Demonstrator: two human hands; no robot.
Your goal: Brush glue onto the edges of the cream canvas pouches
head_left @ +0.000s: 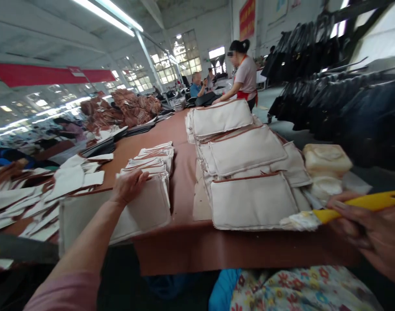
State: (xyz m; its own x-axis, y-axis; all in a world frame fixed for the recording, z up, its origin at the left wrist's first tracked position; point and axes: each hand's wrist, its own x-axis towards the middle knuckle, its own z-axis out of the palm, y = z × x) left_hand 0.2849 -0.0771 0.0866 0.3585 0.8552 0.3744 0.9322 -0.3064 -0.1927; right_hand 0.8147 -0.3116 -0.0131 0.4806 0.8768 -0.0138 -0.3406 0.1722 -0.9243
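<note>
Near table edge (pixel 197 227), right fingers (pixel 350 216) gripping brush (pixel 325 215), gap between panel stacks (pixel 254 201)

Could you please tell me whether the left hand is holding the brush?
No, the right hand grips the yellow-handled brush.

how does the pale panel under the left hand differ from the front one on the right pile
The left panel has the left hand on it; the right panel has the brush at its lower right corner.
The left panel looks greyer, the right panel lighter.
Both are roughly rectangular, with brown along the top edge.
</note>
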